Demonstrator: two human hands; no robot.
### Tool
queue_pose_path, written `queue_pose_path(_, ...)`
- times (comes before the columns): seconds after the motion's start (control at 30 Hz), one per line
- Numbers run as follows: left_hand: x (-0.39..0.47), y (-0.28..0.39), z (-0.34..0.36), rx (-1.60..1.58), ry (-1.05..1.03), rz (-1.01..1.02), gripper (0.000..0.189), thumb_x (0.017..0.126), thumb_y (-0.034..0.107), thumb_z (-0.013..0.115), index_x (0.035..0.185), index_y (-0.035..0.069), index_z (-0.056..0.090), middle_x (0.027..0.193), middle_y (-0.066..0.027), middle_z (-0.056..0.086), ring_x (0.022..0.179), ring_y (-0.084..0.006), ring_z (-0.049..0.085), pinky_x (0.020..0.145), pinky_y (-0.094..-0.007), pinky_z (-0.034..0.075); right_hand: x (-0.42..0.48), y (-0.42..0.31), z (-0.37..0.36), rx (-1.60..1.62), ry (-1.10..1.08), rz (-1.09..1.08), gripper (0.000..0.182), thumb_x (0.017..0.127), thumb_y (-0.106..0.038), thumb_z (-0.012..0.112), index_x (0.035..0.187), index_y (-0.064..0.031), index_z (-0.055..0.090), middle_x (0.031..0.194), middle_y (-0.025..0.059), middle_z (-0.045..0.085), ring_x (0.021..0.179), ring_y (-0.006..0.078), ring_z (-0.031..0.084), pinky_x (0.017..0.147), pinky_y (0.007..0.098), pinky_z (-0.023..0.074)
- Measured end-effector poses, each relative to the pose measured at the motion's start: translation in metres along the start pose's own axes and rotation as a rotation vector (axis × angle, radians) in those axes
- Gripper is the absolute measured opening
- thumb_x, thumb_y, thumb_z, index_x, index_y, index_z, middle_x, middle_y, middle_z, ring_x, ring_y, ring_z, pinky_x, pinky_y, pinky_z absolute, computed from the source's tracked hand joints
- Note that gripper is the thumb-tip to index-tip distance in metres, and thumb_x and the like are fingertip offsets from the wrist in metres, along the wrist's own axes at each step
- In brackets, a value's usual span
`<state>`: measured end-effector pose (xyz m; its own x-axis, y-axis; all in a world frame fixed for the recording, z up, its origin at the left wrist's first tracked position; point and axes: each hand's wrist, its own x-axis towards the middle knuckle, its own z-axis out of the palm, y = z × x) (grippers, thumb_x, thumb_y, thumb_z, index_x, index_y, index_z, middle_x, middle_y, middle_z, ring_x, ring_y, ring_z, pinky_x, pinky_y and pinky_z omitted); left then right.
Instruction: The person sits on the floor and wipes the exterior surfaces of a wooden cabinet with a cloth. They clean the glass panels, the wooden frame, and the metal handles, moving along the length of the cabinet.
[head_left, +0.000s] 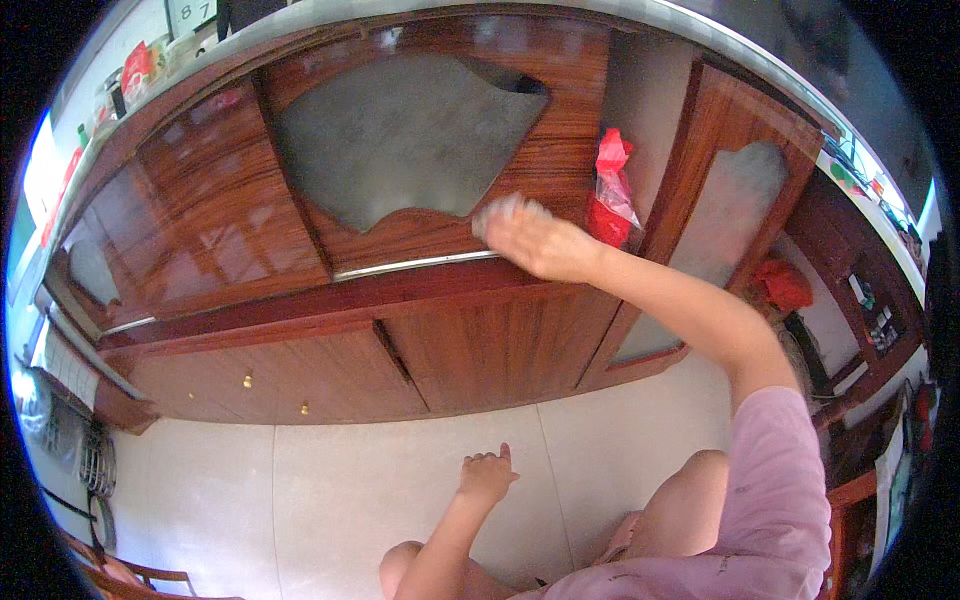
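Observation:
In the head view, my right hand (532, 240) is raised at the lower edge of a wood-grain cabinet door (525, 176) with a shaped grey glass panel (412, 142). Its fingers are blurred and rest around a greyish, cloth-like thing (495, 217), too blurred to name surely. A metal strip (420, 264) runs along the door's bottom, left of that hand. Lower down, my left hand (487, 476) hangs above the pale floor, holding nothing visible, its fingers partly curled and a digit extended.
Red packaging with clear plastic (613, 202) stands right of my right hand. An open cabinet door (712, 202) swings out at right, with a red bag (781, 285) beyond it. Lower doors carry small brass knobs (247, 381). A wooden chair (165, 576) is at bottom left, by a metal rack (97, 457).

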<state>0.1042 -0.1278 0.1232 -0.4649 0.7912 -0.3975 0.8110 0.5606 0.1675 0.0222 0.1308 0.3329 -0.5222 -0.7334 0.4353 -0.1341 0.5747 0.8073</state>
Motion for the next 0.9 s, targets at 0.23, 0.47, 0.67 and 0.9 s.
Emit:
queue_pose_path(0.23, -0.001, -0.012, 0.003, 0.042, -0.045, -0.061, 0.061, 0.082, 0.041, 0.052, 0.128, 0.004, 0.036, 0.102, -0.0155, 0.059, 0.096, -0.0285, 0.056, 0.08, -0.0405, 0.043, 0.024, 0.044, -0.013, 0.082, 0.114, 0.018, 0.036, 0.075, -0.014, 0.048, 0.108, -0.0004, 0.051, 0.11, 0.0116, 0.055, 0.102, 0.0244, 0.053, 0.088, 0.0337, 0.0434)
queue_pose_path(0.47, 0.006, -0.007, -0.001, -0.023, -0.104, -0.02, 0.061, 0.082, 0.041, 0.051, 0.129, 0.004, 0.035, 0.104, -0.0153, 0.058, 0.099, -0.0286, 0.055, 0.082, -0.0416, 0.042, 0.007, 0.019, 0.008, 0.276, 0.002, -0.216, 0.03, 0.076, -0.012, 0.049, 0.102, 0.0008, 0.055, 0.115, 0.0126, 0.053, 0.108, 0.0253, 0.05, 0.094, 0.0354, 0.0402)
queue_pose_path(0.67, 0.003, -0.013, 0.0, -0.009, -0.083, -0.056, 0.062, 0.082, 0.041, 0.052, 0.129, 0.004, 0.034, 0.105, -0.0161, 0.058, 0.099, -0.029, 0.055, 0.083, -0.0426, 0.042, -0.057, 0.049, -0.017, 0.257, -0.245, -0.373, 0.038, 0.075, -0.014, 0.048, 0.111, -0.0014, 0.052, 0.114, 0.01, 0.054, 0.107, 0.0233, 0.051, 0.092, 0.0339, 0.0418)
queue_pose_path(0.9, 0.008, -0.004, 0.001, 0.008, -0.097, -0.014, 0.063, 0.082, 0.041, 0.052, 0.129, 0.004, 0.034, 0.105, -0.0167, 0.058, 0.099, -0.0291, 0.055, 0.084, -0.0426, 0.042, -0.039, 0.022, -0.006, 0.264, -0.106, -0.233, 0.041, 0.076, -0.014, 0.045, 0.114, 0.0012, 0.049, 0.112, 0.01, 0.055, 0.101, 0.0227, 0.054, 0.088, 0.0331, 0.0429)
